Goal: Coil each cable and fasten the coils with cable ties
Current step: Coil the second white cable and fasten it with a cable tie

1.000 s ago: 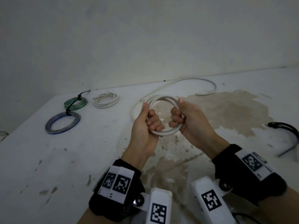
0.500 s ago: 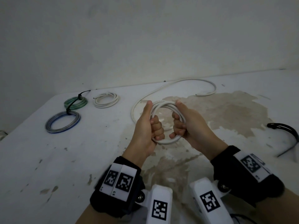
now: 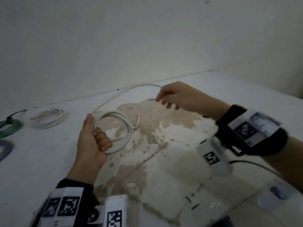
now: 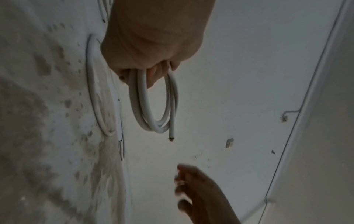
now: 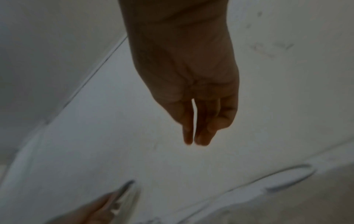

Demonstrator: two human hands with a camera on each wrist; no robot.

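Observation:
My left hand [image 3: 96, 140] grips a white cable coil [image 3: 122, 122] of a few loops, held just above the stained table [image 3: 164, 169]. In the left wrist view the coil [image 4: 153, 104] hangs from my fingers [image 4: 153, 75], with one cut end sticking out. The cable's loose tail [image 3: 124, 93] runs from the coil to the back of the table. My right hand [image 3: 165, 99] hovers over the far end of that tail. In the right wrist view its fingers [image 5: 197, 133] are straight and together and hold nothing.
At the left lie a loose white coil [image 3: 49, 119], a green coil [image 3: 9, 128] with a black tie and a blue-grey coil [image 3: 5, 148]. Two short black ties [image 3: 191, 203] lie near the front. A wall [image 3: 147, 38] stands close behind the table.
My right hand has let go of the coil and moved back and right to the cable's loose tail. My left hand keeps the coil. The view has swung to the right.

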